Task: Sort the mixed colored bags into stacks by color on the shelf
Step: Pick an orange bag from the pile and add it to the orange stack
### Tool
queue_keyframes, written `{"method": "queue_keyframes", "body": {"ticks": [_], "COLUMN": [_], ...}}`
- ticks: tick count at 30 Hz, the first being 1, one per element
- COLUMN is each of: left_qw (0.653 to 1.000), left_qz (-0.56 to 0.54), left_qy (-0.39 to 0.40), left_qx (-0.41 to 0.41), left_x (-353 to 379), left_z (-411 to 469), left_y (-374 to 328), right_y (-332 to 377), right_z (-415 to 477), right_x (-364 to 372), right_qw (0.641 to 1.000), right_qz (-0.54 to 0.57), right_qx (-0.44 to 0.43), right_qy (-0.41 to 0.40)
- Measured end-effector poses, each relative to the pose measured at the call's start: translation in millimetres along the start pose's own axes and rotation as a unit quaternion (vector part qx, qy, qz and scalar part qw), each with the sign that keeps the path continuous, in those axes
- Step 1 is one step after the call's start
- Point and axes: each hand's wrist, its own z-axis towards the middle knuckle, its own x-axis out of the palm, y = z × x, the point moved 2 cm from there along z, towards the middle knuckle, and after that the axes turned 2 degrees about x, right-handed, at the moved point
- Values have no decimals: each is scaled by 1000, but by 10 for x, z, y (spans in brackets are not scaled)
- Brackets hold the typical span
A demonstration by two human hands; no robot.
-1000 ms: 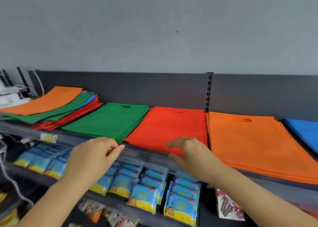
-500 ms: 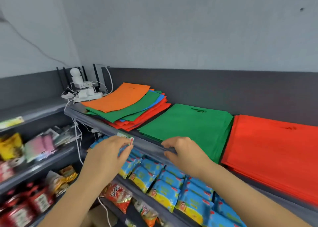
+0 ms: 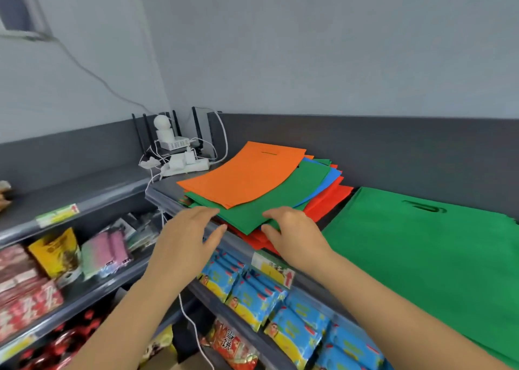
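A mixed pile of bags lies on the top shelf near the corner. An orange bag is on top, then a green bag, with blue and red bags fanned out beneath. A sorted green stack lies to its right. My left hand is open, its fingertips at the pile's front left edge. My right hand is open too, with its fingers resting on the green bag's front corner and its thumb at that bag's edge.
A white router, a camera and a power strip with cables sit in the back corner just left of the pile. Blue snack packets fill the shelf below. A price label hangs on the shelf's front rail. Another shelf unit stands at left.
The view has swung left, from the red and orange stacks to the mixed pile. Both hands moved left along the shelf's front edge and reached the pile's front.
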Motion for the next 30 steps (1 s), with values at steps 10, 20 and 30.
{"method": "queue_keyframes", "body": {"ticks": [10, 20, 30], "left_qw": [979, 958, 923], "left_qz": [4, -32, -149], "left_qy": [170, 178, -50], "left_qx": [112, 221, 351], "left_x": [473, 828, 553], "left_z": [1084, 1564, 1269], "left_y": [641, 762, 441], "right_y": [-76, -21, -123], "right_z": [715, 661, 800], "right_x": [332, 452, 107], "right_qw": [985, 972, 816], "right_qz": [-102, -148, 378], "right_qx": [135, 180, 426], "right_qy": [43, 2, -101]}}
